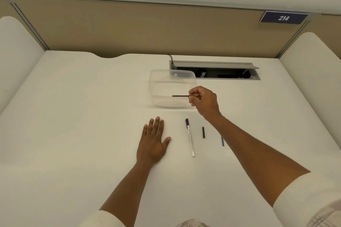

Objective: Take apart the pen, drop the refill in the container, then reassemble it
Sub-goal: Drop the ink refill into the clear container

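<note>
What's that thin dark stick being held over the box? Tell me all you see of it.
The refill is a thin, straight, dark rod, plastic by the look of it. It lies level, pinched at its right end by the right hand, its free end pointing left over the clear container. Nothing else touches it.

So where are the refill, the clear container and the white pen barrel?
refill (180,96): head view, middle of the thin dark rod.
clear container (155,75): head view, far left rim.
white pen barrel (191,140): head view, middle of the printed white tube.
</note>
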Available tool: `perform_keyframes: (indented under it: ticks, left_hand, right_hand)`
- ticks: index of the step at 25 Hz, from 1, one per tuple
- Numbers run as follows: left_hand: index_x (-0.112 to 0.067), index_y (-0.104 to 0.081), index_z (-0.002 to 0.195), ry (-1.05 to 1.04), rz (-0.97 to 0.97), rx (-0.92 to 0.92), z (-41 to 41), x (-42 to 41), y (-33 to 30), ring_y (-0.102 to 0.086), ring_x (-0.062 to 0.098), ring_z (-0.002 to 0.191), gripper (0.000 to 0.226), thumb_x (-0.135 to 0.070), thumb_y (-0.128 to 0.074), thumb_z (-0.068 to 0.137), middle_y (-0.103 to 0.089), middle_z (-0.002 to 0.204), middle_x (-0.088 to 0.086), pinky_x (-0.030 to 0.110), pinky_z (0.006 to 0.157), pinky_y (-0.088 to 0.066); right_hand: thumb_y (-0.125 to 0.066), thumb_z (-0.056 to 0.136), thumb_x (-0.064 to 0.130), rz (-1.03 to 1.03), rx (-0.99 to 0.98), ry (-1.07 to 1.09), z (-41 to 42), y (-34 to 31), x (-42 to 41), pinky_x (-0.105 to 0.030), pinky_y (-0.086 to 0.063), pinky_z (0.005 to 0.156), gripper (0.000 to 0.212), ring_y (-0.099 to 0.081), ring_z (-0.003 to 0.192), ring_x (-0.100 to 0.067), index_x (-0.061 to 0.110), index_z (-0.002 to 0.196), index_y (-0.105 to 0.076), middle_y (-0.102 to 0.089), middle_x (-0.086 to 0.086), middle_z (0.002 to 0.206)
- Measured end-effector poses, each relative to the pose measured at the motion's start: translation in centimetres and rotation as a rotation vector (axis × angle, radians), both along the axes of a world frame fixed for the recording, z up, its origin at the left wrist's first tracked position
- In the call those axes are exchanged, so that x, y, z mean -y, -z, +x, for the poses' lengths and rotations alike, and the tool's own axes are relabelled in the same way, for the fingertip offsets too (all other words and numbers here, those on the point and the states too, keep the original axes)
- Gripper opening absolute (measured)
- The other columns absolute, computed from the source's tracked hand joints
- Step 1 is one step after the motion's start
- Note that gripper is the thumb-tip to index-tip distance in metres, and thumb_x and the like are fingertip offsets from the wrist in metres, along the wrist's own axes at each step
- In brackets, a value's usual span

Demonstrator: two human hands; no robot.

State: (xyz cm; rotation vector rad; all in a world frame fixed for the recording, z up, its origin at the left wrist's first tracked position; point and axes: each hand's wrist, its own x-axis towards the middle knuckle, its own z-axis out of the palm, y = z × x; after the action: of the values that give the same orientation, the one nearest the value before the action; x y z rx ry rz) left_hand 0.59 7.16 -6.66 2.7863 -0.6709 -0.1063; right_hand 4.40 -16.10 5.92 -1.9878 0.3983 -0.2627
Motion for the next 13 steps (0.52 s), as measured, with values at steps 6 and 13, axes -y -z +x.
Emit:
perform_keyframes:
  ticks: [6,13]
  left_hand:
    - [-0.021,-0.003,0.156,-0.013,0.000,-0.009,0.1,0.0,-0.3,0.011,0.016,0.150,0.071,-0.056,-0.025,0.098,0.004,0.164,-0.003,0.038,0.121,0.002]
    - [-0.022,-0.005,0.156,-0.027,-0.024,-0.006,0.1,-0.1,-0.2,0.009,0.015,0.150,0.071,-0.056,-0.027,0.098,0.003,0.164,-0.004,0.039,0.122,-0.001]
  right_hand:
    - [-0.056,0.090,0.003,-0.070,-0.054,-0.027,5.2,0.3,-0.3,-0.030,-0.057,0.068,0.017,-0.066,0.069,-0.017,0.012,0.092,-0.070,-0.070,-0.004,0.081]
    - [-0.049,0.090,0.004,-0.306,-0.192,-0.148,10.9,2.2,-0.1,-0.040,-0.058,0.077,0.024,-0.065,0.088,-0.026,0.020,0.081,-0.065,-0.069,-0.006,0.091]
